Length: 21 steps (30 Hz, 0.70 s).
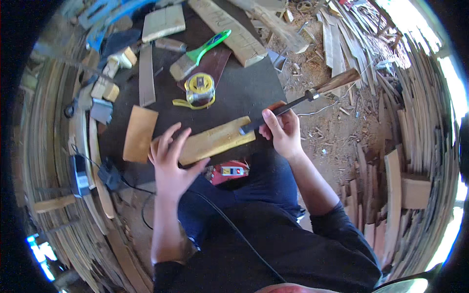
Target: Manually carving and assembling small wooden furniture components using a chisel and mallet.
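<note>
In my right hand (283, 128) is a chisel (334, 84), gripped by its dark blade. Its wooden handle points up to the right, and its tip rests over the right end of a small wooden board (215, 138). My left hand (172, 158) is at the board's left end with fingers and thumb spread. Whether its fingertips press on the wood I cannot tell. Just left of that hand lies a flat tan rectangular piece (139, 133). Beyond the board sit a yellow tape measure (199, 88) and a green-handled paintbrush (200, 54).
On the dark tabletop (259, 88) are a long plank (229, 31), a pale block (164, 23) and a grey strip (146, 75). A red object (229, 172) shows near my lap. A black cable (224, 219) crosses my body. Stacked wood strips (53, 141) line both sides; shavings cover the floor.
</note>
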Each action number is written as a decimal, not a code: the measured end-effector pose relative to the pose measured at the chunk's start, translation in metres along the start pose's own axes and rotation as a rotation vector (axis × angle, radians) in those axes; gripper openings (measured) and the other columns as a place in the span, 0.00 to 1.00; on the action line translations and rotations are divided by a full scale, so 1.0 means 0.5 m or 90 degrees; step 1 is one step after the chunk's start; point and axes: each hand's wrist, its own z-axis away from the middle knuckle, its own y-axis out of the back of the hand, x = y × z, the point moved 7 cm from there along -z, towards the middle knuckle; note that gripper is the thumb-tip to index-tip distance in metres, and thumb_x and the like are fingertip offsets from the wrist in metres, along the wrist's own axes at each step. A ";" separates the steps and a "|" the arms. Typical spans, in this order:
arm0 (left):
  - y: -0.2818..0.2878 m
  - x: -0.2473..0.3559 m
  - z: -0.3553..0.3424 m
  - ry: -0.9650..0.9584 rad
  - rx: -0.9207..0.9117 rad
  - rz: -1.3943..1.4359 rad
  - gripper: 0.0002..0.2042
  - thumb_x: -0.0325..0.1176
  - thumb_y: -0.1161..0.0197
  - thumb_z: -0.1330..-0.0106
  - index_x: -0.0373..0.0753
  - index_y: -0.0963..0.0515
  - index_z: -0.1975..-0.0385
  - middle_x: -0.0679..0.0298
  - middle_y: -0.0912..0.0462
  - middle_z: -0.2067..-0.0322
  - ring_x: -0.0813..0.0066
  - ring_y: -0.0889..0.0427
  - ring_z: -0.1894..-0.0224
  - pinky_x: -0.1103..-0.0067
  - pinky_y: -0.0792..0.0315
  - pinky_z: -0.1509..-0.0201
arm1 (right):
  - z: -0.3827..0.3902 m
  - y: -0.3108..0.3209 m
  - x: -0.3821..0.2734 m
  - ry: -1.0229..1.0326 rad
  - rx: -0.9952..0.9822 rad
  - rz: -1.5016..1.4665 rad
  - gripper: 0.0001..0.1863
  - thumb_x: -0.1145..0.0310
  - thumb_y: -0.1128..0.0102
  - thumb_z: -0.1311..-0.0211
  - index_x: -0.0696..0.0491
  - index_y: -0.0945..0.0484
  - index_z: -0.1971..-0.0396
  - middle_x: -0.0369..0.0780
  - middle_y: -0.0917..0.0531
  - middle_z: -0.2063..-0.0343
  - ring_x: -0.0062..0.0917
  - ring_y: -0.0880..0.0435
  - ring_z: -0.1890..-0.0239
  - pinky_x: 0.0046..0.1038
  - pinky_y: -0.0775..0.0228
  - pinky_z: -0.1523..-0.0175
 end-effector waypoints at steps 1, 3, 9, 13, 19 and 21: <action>0.003 0.019 0.004 0.009 0.018 0.013 0.28 0.42 0.23 0.51 0.47 0.19 0.47 0.65 0.21 0.47 0.61 0.25 0.46 0.62 0.37 0.38 | 0.003 0.007 0.004 0.003 0.048 -0.057 0.10 0.64 0.41 0.27 0.55 0.29 0.61 0.34 0.23 0.81 0.16 0.25 0.82 0.19 0.37 0.78; 0.001 0.067 0.004 -0.006 0.048 0.009 0.22 0.41 0.25 0.47 0.47 0.18 0.51 0.64 0.20 0.54 0.63 0.24 0.48 0.62 0.37 0.40 | 0.009 0.018 0.007 0.006 0.104 -0.113 0.09 0.65 0.42 0.26 0.54 0.28 0.62 0.33 0.25 0.81 0.16 0.27 0.84 0.22 0.39 0.81; -0.086 0.184 -0.048 -0.083 -0.095 -0.031 0.06 0.36 0.32 0.40 0.44 0.22 0.69 0.66 0.22 0.69 0.65 0.19 0.64 0.66 0.30 0.60 | 0.024 0.042 0.029 0.025 0.094 -0.043 0.11 0.63 0.41 0.27 0.55 0.28 0.63 0.34 0.23 0.82 0.15 0.27 0.84 0.20 0.39 0.79; -0.086 0.173 -0.055 -0.035 -0.081 0.032 0.05 0.32 0.34 0.40 0.40 0.23 0.71 0.60 0.22 0.72 0.58 0.18 0.68 0.66 0.24 0.62 | 0.025 0.022 0.016 0.039 0.050 -0.088 0.11 0.63 0.40 0.27 0.54 0.28 0.64 0.33 0.23 0.81 0.15 0.27 0.83 0.19 0.38 0.78; -0.092 0.202 -0.059 -0.076 -0.068 -0.098 0.06 0.33 0.36 0.39 0.40 0.23 0.73 0.61 0.22 0.72 0.61 0.17 0.68 0.68 0.23 0.63 | 0.016 0.030 0.023 -0.027 0.060 -0.153 0.10 0.65 0.39 0.28 0.55 0.27 0.63 0.31 0.24 0.79 0.14 0.26 0.80 0.19 0.36 0.75; -0.092 0.212 -0.057 -0.075 -0.068 -0.133 0.06 0.33 0.35 0.39 0.40 0.24 0.73 0.61 0.22 0.72 0.59 0.17 0.68 0.67 0.23 0.63 | 0.018 0.025 0.028 0.002 0.053 -0.155 0.10 0.65 0.39 0.28 0.56 0.27 0.63 0.31 0.24 0.79 0.14 0.25 0.79 0.19 0.35 0.74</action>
